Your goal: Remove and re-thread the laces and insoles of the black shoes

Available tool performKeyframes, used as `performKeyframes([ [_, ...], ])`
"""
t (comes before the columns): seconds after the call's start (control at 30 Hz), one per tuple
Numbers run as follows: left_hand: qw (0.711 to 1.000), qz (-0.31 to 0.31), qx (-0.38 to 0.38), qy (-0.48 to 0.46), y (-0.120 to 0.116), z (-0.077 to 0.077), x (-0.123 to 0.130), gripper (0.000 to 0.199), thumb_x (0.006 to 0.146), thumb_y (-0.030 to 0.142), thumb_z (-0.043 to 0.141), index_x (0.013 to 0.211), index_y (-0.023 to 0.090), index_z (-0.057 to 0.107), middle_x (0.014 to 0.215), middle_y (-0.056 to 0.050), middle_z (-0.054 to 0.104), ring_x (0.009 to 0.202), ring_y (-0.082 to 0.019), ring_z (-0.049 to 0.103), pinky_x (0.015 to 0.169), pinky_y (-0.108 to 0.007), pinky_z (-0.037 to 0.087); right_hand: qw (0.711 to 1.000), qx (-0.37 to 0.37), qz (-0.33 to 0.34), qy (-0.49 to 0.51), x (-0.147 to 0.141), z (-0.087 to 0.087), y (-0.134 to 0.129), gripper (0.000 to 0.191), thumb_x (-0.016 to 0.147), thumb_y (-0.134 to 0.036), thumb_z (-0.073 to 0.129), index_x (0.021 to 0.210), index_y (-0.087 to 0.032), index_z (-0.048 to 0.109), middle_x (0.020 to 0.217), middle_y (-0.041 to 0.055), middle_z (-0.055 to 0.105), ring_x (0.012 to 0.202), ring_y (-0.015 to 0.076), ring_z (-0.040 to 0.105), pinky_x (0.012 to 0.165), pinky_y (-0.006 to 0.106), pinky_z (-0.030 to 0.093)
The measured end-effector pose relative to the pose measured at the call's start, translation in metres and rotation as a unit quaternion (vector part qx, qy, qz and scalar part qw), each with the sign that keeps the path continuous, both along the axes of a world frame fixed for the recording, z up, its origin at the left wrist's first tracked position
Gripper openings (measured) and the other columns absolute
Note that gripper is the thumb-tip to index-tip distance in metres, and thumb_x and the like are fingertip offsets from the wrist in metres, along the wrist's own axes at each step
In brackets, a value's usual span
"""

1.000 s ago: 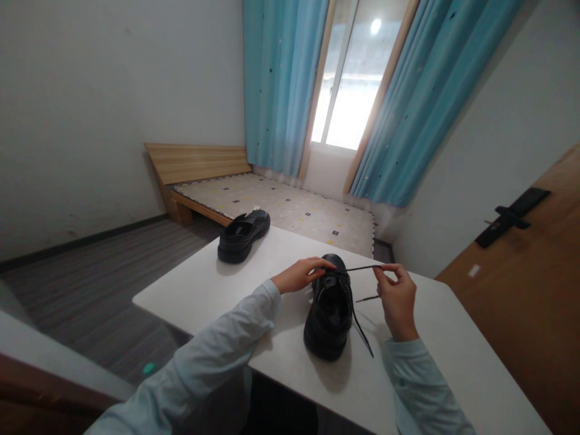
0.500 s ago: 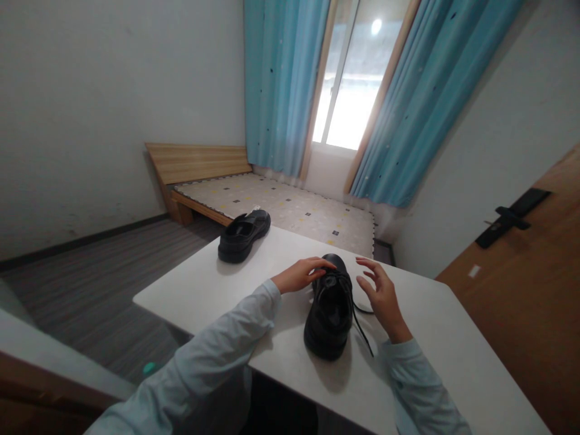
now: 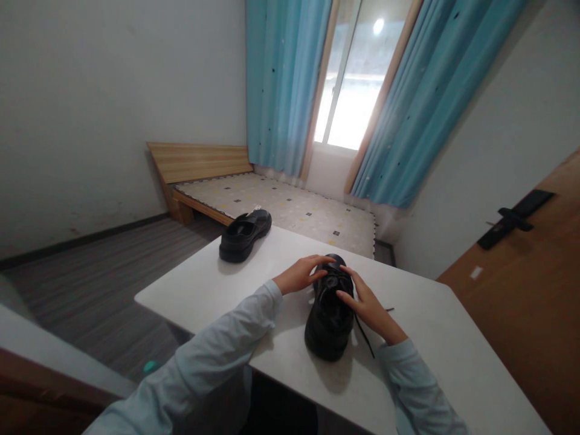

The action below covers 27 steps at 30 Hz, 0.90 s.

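A black lace-up shoe stands on the white table with its heel toward me and its toe pointing away. My left hand grips its left side near the laces, thumb and fingers over the upper. From the right, my right hand holds the same shoe, fingertips by the laces and thumb at the opening. One loose shoelace end trails on the table below my right hand, and another bit sticks out past the wrist. Part of the laces is covered by my fingers.
A second black shoe stands at the table's far left edge. Behind the table is a low bed with a patterned mattress, under a window with blue curtains. A wooden door is at the right.
My right hand has moved left from beside the shoe onto its right side and laces. My left hand has stayed at about the same place on the shoe.
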<state>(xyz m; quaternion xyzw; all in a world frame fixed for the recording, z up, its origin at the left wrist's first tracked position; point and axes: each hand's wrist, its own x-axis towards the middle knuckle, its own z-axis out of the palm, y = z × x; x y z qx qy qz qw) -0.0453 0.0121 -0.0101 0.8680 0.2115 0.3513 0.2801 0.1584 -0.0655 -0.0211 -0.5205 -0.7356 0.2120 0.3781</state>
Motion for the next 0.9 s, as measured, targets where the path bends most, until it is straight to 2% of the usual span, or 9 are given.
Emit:
performKeyframes([
  [0.13, 0.997, 0.061, 0.001, -0.035, -0.0013, 0.0047, -0.0008, 0.032, 0.081, 0.036, 0.060, 0.104, 0.015, 0.055, 0.105, -0.009, 0.059, 0.099, -0.019, 0.055, 0.090, -0.033, 0.043, 1.000, 0.008, 0.002, -0.008, -0.0001, 0.0015, -0.0007, 0.057, 0.079, -0.040, 0.059, 0.130, -0.022, 0.041, 0.134, 0.0107, 0.047, 0.126, 0.0271, 0.042, 0.107, 0.048, 0.029],
  [0.3, 0.997, 0.066, 0.039, -0.010, -0.0032, 0.0091, -0.0019, 0.025, 0.078, 0.041, 0.062, 0.083, 0.016, 0.062, 0.095, -0.007, 0.056, 0.095, -0.020, 0.052, 0.090, -0.034, 0.041, 1.000, 0.016, 0.006, -0.013, -0.0005, 0.0013, -0.0011, 0.057, 0.079, -0.039, 0.058, 0.131, -0.023, 0.040, 0.134, 0.0101, 0.048, 0.126, 0.0271, 0.042, 0.107, 0.048, 0.030],
  [0.9, 0.997, 0.072, 0.038, 0.015, -0.0066, 0.0035, 0.0066, 0.020, 0.084, 0.035, 0.057, 0.079, 0.016, 0.058, 0.080, -0.004, 0.060, 0.079, -0.016, 0.052, 0.077, -0.029, 0.041, 0.999, 0.027, 0.006, -0.017, -0.0012, 0.0013, 0.0003, 0.057, 0.078, -0.038, 0.059, 0.129, -0.023, 0.042, 0.131, 0.0102, 0.050, 0.124, 0.0272, 0.044, 0.106, 0.048, 0.031],
])
